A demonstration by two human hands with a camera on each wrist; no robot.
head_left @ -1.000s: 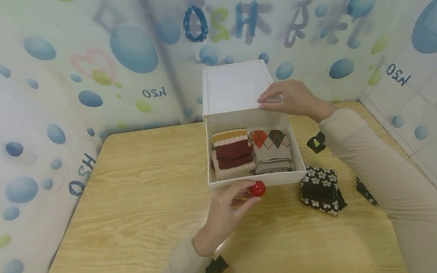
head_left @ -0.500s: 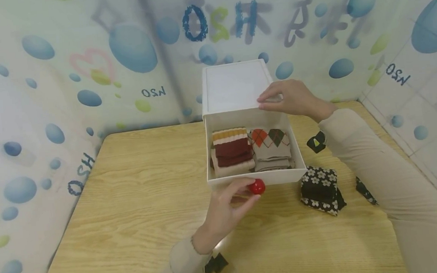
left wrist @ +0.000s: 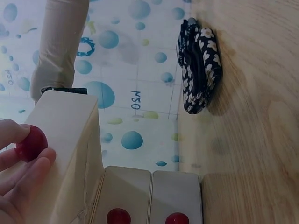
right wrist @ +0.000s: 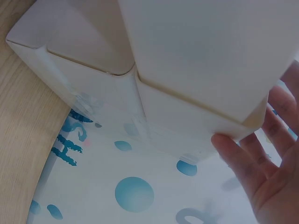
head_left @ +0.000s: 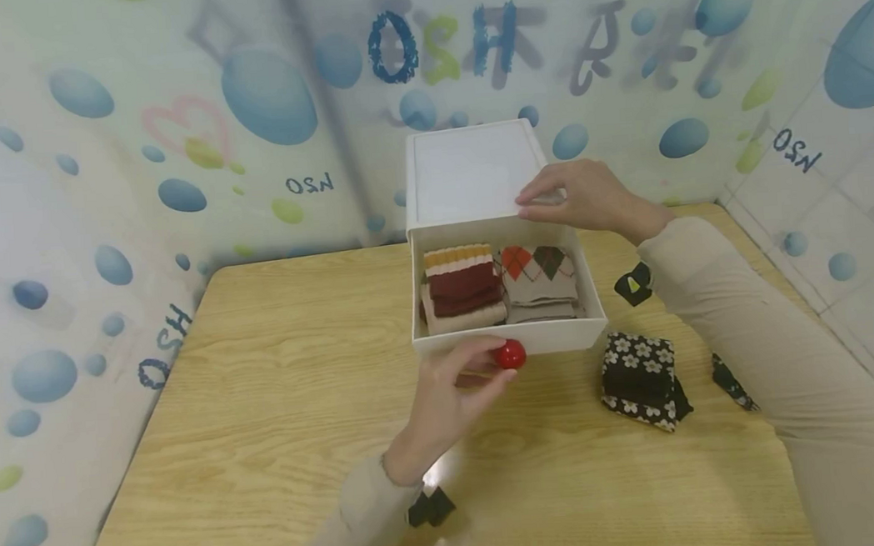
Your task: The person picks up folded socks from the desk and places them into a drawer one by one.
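Note:
My left hand point(head_left: 437, 402) pinches a round red knob point(head_left: 510, 354) between thumb and fingers. The knob is on the front of a white drawer point(head_left: 561, 334), which stands partly out of a white cabinet point(head_left: 469, 175). Folded socks lie side by side in it: a maroon pair point(head_left: 464, 292) with a mustard and cream band, and a grey argyle pair point(head_left: 539, 292). At the cabinet's upper front corner, my right hand point(head_left: 590, 199) holds on with thumb and fingers on either side of the edge point(right wrist: 252, 128).
Below the pulled-out drawer, the left wrist view shows two closed drawers with red knobs point(left wrist: 118, 216). Right of the cabinet, a folded black floral cloth point(head_left: 639, 382) lies on the wooden table point(head_left: 286, 382); another dark patterned piece point(head_left: 731, 384) is partly hidden by my right forearm.
The drawer has slid slightly inward, and my left hand has moved forward with the knob. My right hand stays in place on the cabinet.

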